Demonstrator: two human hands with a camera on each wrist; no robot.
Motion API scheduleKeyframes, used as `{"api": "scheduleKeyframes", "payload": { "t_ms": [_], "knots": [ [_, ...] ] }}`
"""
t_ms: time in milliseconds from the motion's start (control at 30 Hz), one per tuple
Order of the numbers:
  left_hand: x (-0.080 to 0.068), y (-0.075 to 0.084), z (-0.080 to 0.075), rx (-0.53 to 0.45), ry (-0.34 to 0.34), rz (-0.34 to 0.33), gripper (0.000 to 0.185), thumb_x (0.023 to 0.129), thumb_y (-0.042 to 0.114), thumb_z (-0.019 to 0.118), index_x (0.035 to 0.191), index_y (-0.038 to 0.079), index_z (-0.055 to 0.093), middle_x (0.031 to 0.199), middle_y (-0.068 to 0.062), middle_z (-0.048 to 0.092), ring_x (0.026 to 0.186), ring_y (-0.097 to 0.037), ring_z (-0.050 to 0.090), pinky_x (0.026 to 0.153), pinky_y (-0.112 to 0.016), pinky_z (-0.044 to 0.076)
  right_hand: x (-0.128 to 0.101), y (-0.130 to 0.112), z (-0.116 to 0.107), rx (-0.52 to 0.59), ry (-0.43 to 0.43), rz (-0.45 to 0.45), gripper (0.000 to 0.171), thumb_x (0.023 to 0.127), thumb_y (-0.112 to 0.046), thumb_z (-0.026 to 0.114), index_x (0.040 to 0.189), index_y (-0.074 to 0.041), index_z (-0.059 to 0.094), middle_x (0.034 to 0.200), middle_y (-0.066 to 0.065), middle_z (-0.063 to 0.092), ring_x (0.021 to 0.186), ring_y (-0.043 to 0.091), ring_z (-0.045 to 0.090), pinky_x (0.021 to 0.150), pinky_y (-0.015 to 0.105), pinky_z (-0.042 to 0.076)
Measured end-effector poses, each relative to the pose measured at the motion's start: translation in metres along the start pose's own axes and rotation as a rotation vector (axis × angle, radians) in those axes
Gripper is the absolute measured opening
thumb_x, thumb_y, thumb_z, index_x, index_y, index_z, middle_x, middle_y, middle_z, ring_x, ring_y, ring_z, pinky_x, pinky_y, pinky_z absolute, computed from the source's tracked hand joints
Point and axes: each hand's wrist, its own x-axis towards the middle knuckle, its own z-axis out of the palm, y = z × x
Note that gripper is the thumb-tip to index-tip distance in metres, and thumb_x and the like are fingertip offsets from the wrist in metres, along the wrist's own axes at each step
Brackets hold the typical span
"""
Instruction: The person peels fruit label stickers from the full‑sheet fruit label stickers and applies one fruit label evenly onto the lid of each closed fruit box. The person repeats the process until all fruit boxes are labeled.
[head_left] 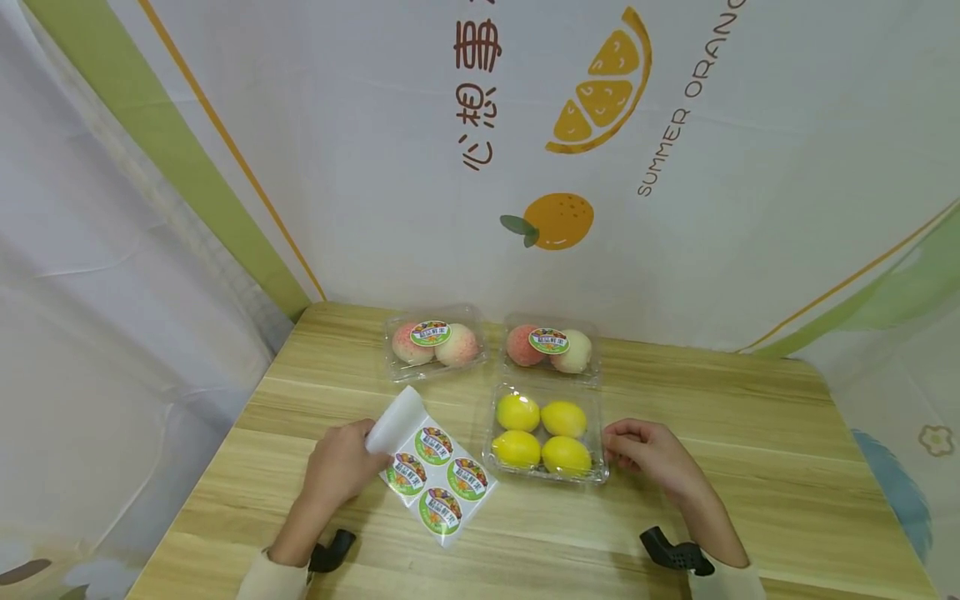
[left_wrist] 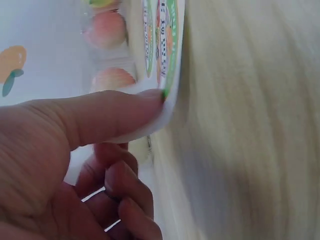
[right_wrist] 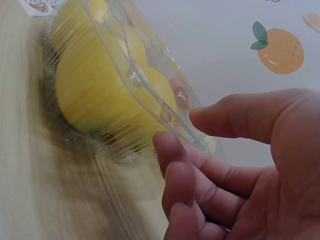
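Note:
My left hand pinches the curled edge of a sheet of round fruit stickers. In the left wrist view the thumb lies over the sheet's white bend, and the other fingers curl loosely below. A clear plastic box with several yellow lemons stands right of the sheet, its lid bare of stickers. My right hand is at the box's right side. Its thumb and fingers are apart with nothing between them; the fingertips are close to the box wall, and whether they touch cannot be told.
Behind are two clear boxes of peaches, the left one and the right one, each with a sticker on its lid. They stand on the wooden table near the printed cloth at its back edge.

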Motion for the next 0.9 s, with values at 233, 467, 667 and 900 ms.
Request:
{"api": "scheduleKeyframes", "payload": {
  "t_ms": [233, 467, 667, 900],
  "knots": [
    [0.002, -0.001, -0.003, -0.246, -0.021, -0.041, 0.037, 0.086, 0.018, 0.091, 0.113, -0.004, 0.08, 0.089, -0.008, 0.077, 0.079, -0.023, 0.068, 0.064, -0.038, 0.053, 0.0, -0.002, 0.0, -0.012, 0.006, 0.008, 0.027, 0.109, -0.012, 0.065, 0.123, 0.01, 0.071, 0.093, 0.009, 0.072, 0.084, 0.022, 0.062, 0.073, 0.032, 0.053],
    [0.003, 0.002, -0.002, -0.428, -0.073, -0.07, 0.032, 0.096, 0.018, 0.086, 0.112, -0.008, 0.078, 0.097, -0.01, 0.079, 0.089, -0.024, 0.073, 0.072, -0.036, 0.057, -0.001, -0.004, 0.001, -0.024, 0.01, 0.007, 0.027, 0.109, -0.012, 0.065, 0.122, 0.011, 0.07, 0.094, 0.009, 0.072, 0.084, 0.022, 0.062, 0.072, 0.032, 0.054],
    [0.003, 0.002, 0.004, -0.702, -0.198, -0.089, 0.036, 0.11, 0.01, 0.064, 0.13, -0.02, 0.062, 0.099, -0.016, 0.078, 0.086, -0.026, 0.076, 0.074, -0.037, 0.065, 0.0, -0.003, 0.001, -0.023, 0.011, 0.011, 0.027, 0.108, -0.012, 0.065, 0.122, 0.011, 0.07, 0.093, 0.009, 0.072, 0.083, 0.022, 0.063, 0.072, 0.032, 0.054],
    [0.002, 0.001, 0.012, -0.864, -0.301, -0.116, 0.044, 0.116, 0.012, 0.047, 0.143, -0.023, 0.046, 0.096, -0.018, 0.077, 0.08, -0.026, 0.079, 0.073, -0.04, 0.067, 0.0, -0.003, 0.001, -0.011, 0.012, 0.014, 0.028, 0.108, -0.013, 0.066, 0.123, 0.01, 0.07, 0.093, 0.009, 0.072, 0.083, 0.022, 0.063, 0.072, 0.032, 0.054]
  ]
}}
